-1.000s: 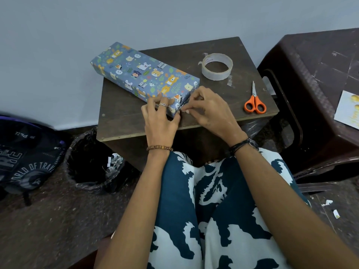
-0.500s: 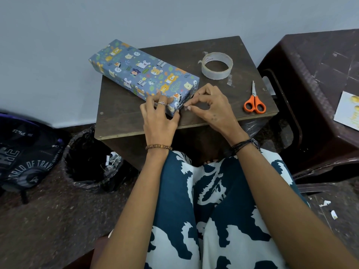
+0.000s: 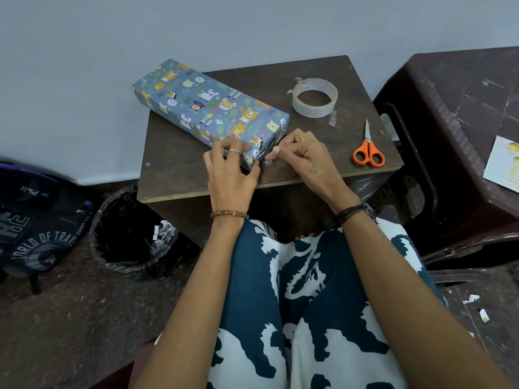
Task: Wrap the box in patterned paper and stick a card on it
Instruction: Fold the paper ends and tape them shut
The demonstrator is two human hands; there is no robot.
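A long box (image 3: 207, 105) wrapped in blue paper with cartoon animals lies diagonally on a small dark wooden table (image 3: 174, 164). My left hand (image 3: 230, 169) grips the box's near end, fingers over the top and thumb against the end face. My right hand (image 3: 303, 155) is right beside that end, its curled fingertips pinching a short strip of clear tape (image 3: 268, 163) at the folded end flap. A pale card (image 3: 502, 164) with gold marks lies on the brown plastic stool (image 3: 460, 113) at the right.
A roll of clear tape (image 3: 314, 98) and orange-handled scissors (image 3: 368, 151) lie on the table's right side. On the floor to the left are a black-lined bin (image 3: 132, 237) and a dark backpack (image 3: 36, 220). Paper scraps (image 3: 477, 306) lie at lower right.
The box has not moved on the table. My right hand's fingertips have stayed at the end flap and shifted slightly; the left hand's grip is unchanged.
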